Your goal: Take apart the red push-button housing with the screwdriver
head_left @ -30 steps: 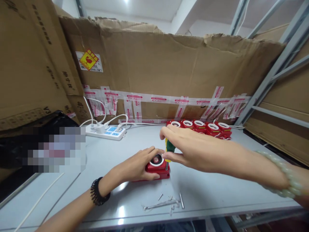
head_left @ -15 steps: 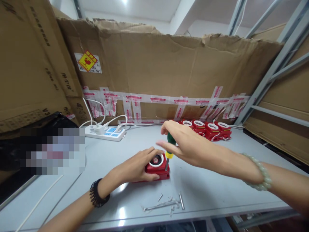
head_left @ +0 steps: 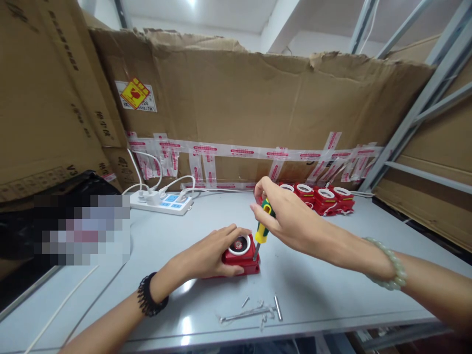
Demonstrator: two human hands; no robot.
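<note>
Head view | left hand [head_left: 208, 254]: thumb and fingers clasp red box [head_left: 244, 256] from its left | right hand [head_left: 285, 211]: fingers curl round tilted green-and-yellow screwdriver [head_left: 261, 234], tip at box's right edge | screw [head_left: 245, 301]: nearer than both hands | other red boxes [head_left: 326, 206]: beyond right hand | power strip [head_left: 175, 210]: beyond left

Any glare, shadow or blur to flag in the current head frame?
Head view throughout: glare spots the table near its front edge; a soft shadow lies below the right hand; the loose metal pieces look soft; pixelation hides a patch at left; metal shelving leans, likely wide-angle distortion.
</note>
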